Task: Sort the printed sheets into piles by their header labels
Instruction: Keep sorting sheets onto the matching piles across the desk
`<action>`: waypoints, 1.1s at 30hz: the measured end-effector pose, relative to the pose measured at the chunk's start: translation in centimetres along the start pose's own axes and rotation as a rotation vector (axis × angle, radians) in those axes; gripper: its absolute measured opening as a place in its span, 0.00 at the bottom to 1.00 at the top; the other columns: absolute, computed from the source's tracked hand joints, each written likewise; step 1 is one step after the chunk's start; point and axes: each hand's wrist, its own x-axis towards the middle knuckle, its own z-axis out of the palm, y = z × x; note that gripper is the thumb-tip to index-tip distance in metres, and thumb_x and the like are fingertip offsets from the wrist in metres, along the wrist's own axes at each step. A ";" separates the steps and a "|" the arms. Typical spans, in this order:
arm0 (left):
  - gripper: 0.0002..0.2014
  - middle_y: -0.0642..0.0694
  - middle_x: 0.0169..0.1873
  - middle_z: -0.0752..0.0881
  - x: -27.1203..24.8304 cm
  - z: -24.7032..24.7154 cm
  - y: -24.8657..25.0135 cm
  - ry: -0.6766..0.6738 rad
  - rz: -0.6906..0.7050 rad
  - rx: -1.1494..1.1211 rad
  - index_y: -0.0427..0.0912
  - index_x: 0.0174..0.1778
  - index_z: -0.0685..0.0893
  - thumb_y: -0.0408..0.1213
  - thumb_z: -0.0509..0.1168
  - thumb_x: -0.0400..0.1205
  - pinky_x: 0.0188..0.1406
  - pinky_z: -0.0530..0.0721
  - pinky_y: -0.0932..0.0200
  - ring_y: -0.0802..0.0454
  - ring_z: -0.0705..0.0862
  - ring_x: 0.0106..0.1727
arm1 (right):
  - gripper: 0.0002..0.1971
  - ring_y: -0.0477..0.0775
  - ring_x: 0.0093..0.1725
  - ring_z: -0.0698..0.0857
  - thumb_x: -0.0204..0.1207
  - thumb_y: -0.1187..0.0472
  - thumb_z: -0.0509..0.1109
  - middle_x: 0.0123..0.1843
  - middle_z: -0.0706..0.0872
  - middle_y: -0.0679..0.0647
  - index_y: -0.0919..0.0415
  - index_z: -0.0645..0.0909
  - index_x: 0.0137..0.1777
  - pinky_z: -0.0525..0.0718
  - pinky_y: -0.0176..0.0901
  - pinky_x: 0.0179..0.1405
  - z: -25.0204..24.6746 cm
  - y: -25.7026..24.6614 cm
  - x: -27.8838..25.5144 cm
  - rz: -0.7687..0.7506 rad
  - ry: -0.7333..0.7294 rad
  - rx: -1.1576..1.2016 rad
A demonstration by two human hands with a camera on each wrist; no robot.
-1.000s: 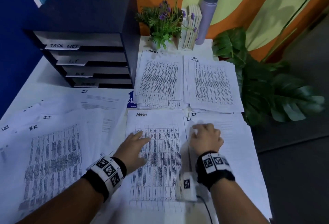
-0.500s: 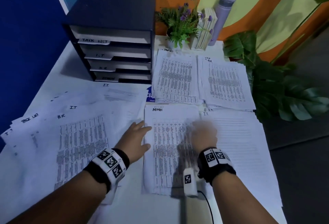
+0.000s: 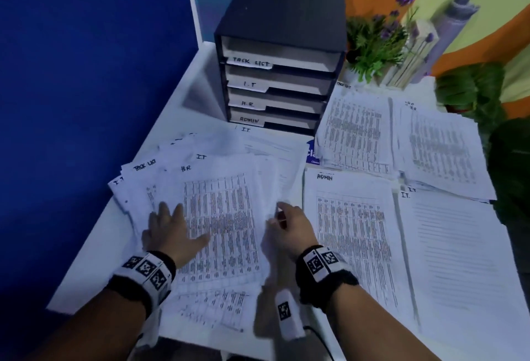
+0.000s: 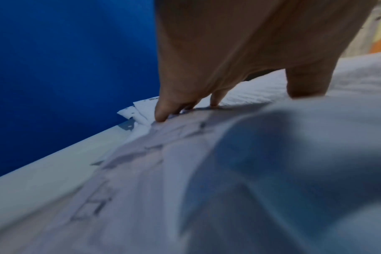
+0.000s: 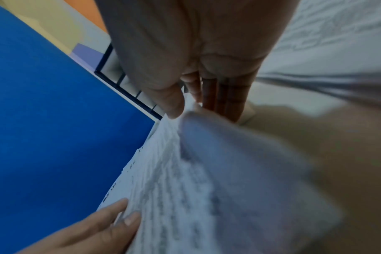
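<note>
A person's left hand (image 3: 172,228) is lying flat, pinning the fanned unsorted white printed sheets (image 3: 143,188), while the right hand (image 3: 289,226) is pinching the top tabulated H.R-headed sheet (image 3: 220,217) by its edge, apparently to lift it away.

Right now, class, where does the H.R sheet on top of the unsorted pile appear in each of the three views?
Head: H.R sheet at lower centre, between both hands.
Left wrist: the blurred paper filling the lower right, under the left hand, is probably it.
Right wrist: from centre to bottom, its edge pinched by the right hand.
Shared landmark: blue wall, on the left of every view.
</note>
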 end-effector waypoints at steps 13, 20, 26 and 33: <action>0.45 0.42 0.82 0.59 0.6 0.5 -1.2 0.176 0.073 -0.180 0.45 0.84 0.57 0.56 0.71 0.76 0.80 0.60 0.47 0.41 0.58 0.82 | 0.11 0.62 0.46 0.84 0.77 0.60 0.71 0.43 0.82 0.60 0.61 0.71 0.39 0.81 0.46 0.43 -0.7 2.4 0.8 0.327 0.199 -0.035; 0.25 0.41 0.72 0.69 0.4 0.1 0.0 0.179 0.103 -0.281 0.45 0.68 0.80 0.49 0.73 0.76 0.77 0.65 0.50 0.40 0.66 0.75 | 0.09 0.61 0.38 0.83 0.74 0.66 0.70 0.35 0.81 0.58 0.60 0.72 0.37 0.83 0.50 0.41 -0.3 3.5 0.4 0.329 0.262 0.111; 0.13 0.44 0.69 0.70 -0.5 0.2 0.9 0.210 0.126 -0.304 0.45 0.58 0.84 0.40 0.72 0.78 0.74 0.67 0.47 0.41 0.68 0.72 | 0.11 0.56 0.40 0.78 0.75 0.60 0.72 0.37 0.78 0.54 0.59 0.71 0.40 0.73 0.41 0.40 -0.3 3.3 -0.2 0.297 0.251 0.120; 0.24 0.47 0.62 0.81 -1.2 0.2 2.4 -0.083 0.205 -0.706 0.45 0.75 0.71 0.32 0.66 0.83 0.68 0.76 0.52 0.48 0.80 0.66 | 0.18 0.54 0.35 0.75 0.76 0.61 0.70 0.32 0.73 0.50 0.51 0.63 0.32 0.74 0.42 0.37 -0.4 3.3 -0.7 0.255 0.245 0.165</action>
